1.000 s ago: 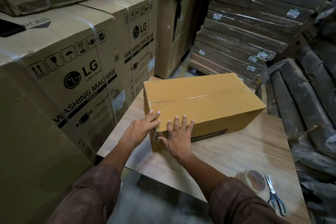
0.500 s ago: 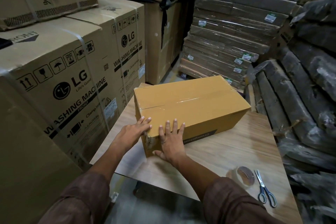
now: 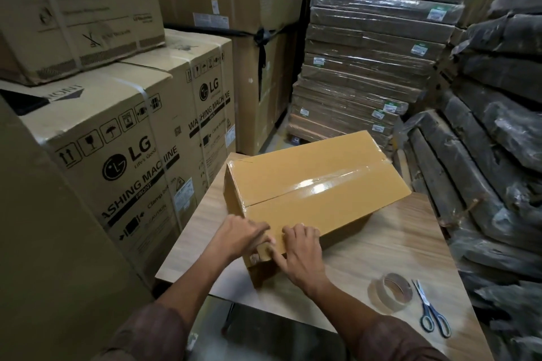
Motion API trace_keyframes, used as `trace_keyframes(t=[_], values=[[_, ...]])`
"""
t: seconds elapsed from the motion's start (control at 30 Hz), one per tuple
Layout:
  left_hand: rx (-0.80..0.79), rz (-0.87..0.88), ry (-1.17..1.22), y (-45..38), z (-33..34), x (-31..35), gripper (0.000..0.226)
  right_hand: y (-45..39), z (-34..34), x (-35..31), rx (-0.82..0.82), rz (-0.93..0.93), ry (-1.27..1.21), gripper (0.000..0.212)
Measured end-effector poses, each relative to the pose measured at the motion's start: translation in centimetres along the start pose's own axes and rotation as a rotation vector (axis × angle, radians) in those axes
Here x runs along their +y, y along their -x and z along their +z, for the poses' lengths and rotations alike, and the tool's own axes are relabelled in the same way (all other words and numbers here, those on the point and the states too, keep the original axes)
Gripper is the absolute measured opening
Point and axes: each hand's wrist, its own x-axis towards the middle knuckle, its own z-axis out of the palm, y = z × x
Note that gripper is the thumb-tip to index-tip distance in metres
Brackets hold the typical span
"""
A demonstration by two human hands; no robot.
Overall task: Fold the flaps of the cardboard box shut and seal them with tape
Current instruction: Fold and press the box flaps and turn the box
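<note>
A closed yellow-brown cardboard box [image 3: 296, 161] lies on the wooden table [image 3: 381, 246], its near corner turned toward me. Clear glossy tape [image 3: 319, 184] runs along the seam between the top flaps and down the near end. My left hand [image 3: 242, 236] lies against the near end at the top edge, fingers stretched to the right. My right hand [image 3: 300, 252] sits beside it, bent fingers on the top edge and thumb pressed on the face below. Neither hand holds anything. A roll of clear tape [image 3: 391, 293] lies on the table to the right.
Scissors with blue-grey handles [image 3: 431, 312] lie beside the tape roll near the table's right edge. Large washing-machine cartons [image 3: 132, 155] wall in the left. Wrapped flat cardboard stacks [image 3: 366, 67] stand behind, and dark wrapped bundles [image 3: 484, 155] crowd the right.
The box has turned so its near corner points at me. Both hands have come together at that corner's top edge, and the right hand's fingers went from flat to bent.
</note>
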Motion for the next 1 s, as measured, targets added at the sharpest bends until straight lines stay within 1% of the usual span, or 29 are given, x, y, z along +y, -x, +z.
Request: trace_keyframes(t=[0.03,0.07,0.1,0.13,0.17,0.2,0.23,0.27,0.3,0.33,0.37,0.4,0.47,0.5,0.53,0.57,0.6,0.63,0.67,0.7,0.73,0.77,0.83,0.87,0.9,0.93,1.0], values=[[0.106,0.016,0.022,-0.6,0.0,-0.1,0.029,0.3,0.2,0.0,0.004,-0.011,0.013,0.053],[0.204,-0.025,0.067,-1.4,-0.3,-0.3,0.026,0.7,0.4,0.1,0.017,-0.022,0.014,0.053],[0.292,-0.118,0.121,-2.2,-0.9,-0.8,0.027,1.3,0.6,0.4,0.031,-0.033,0.010,0.054],[0.347,-0.263,0.162,-3.1,-1.5,-1.4,0.034,1.9,0.7,0.8,0.050,-0.049,0.006,0.055],[0.374,-0.423,0.174,-4.0,-2.3,-2.2,0.043,2.6,0.7,1.2,0.061,-0.058,0.002,0.057],[0.364,-0.561,0.168,-4.9,-3.0,-2.9,0.052,3.4,0.7,1.8,0.059,-0.059,-0.006,0.060],[0.317,-0.654,0.170,-5.7,-3.3,-3.7,0.061,4.1,0.6,2.4,0.040,-0.054,-0.020,0.064],[0.236,-0.702,0.214,-6.3,-3.5,-4.3,0.067,4.6,0.6,3.0,-0.005,-0.046,-0.043,0.068],[0.153,-0.717,0.318,-6.9,-3.6,-4.7,0.069,4.7,0.3,3.7,-0.065,-0.035,-0.074,0.071],[0.077,-0.716,0.463,-7.4,-3.7,-4.8,0.067,4.4,0.1,4.6,-0.140,-0.016,-0.115,0.071],[0.022,-0.702,0.556,-7.7,-3.8,-4.4,0.063,3.6,-0.1,5.5,-0.236,0.015,-0.184,0.068],[0.018,-0.681,0.549,-7.8,-3.8,-3.7,0.058,2.5,-0.5,6.3,-0.324,0.058,-0.270,0.060],[0.067,-0.625,0.370,-7.9,-3.9,-1.8,0.051,-0.2,-1.4,8.1,-0.474,0.182,-0.443,0.033],[0.092,-0.590,0.275,-8.0,-4.1,-0.6,0.051,-1.4,-2.0,8.8,-0.525,0.261,-0.508,0.021],[0.093,-0.558,0.206,-8.2,-4.3,0.5,0.052,-2.6,-2.6,9.4,-0.535,0.354,-0.580,0.012],[0.084,-0.527,0.150,-8.4,-4.5,1.6,0.053,-3.7,-3.4,10.0,-0.498,0.468,-0.671,0.017],[0.065,-0.504,0.104,-8.5,-4.7,2.6,0.054,-4.8,-4.3,10.5,-0.442,0.594,-0.798,0.030],[0.046,-0.487,0.065,-8.7,-4.8,3.7,0.053,-5.7,-5.5,10.9,-0.392,0.727,-0.956,0.049],[0.028,-0.468,0.027,-8.7,-5.0,4.6,0.051,-6.6,-6.3,11.1,-0.365,0.844,-1.099,0.075],[0.018,-0.441,0.000,-8.8,-5.1,5.6,0.051,-7.5,-7.0,11.2,-0.370,0.936,-1.211,0.098],[0.001,-0.409,-0.006,-9.0,-5.2,6.5,0.053,-8.2,-7.7,11.1,-0.392,0.997,-1.275,0.114],[-0.011,-0.387,0.023,-9.2,-5.3,7.3,0.057,-8.8,-8.2,10.8,-0.406,1.046,-1.284,0.125],[-0.010,-0.431,0.168,-9.7,-5.7,8.4,0.065,-9.3,-8.6,10.1,-0.410,1.120,-1.220,0.144],[0.016,-0.490,0.254,-10.0,-6.0,8.5,0.067,-9.4,-8.1,10.0,-0.395,1.150,-1.191,0.145],[0.045,-0.564,0.339,-10.4,-6.2,8.3,0.064,-9.2,-7.5,10.1,-0.371,1.175,-1.188,0.140],[0.071,-0.650,0.408,-10.7,-6.5,8.0,0.055,-8.9,-6.7,10.5,-0.368,1.180,-1.219,0.133],[0.084,-0.838,0.434,-10.8,-6.3,6.3,0.032,-7.7,-5.9,11.2,-0.451,1.118,-1.278,0.112]])
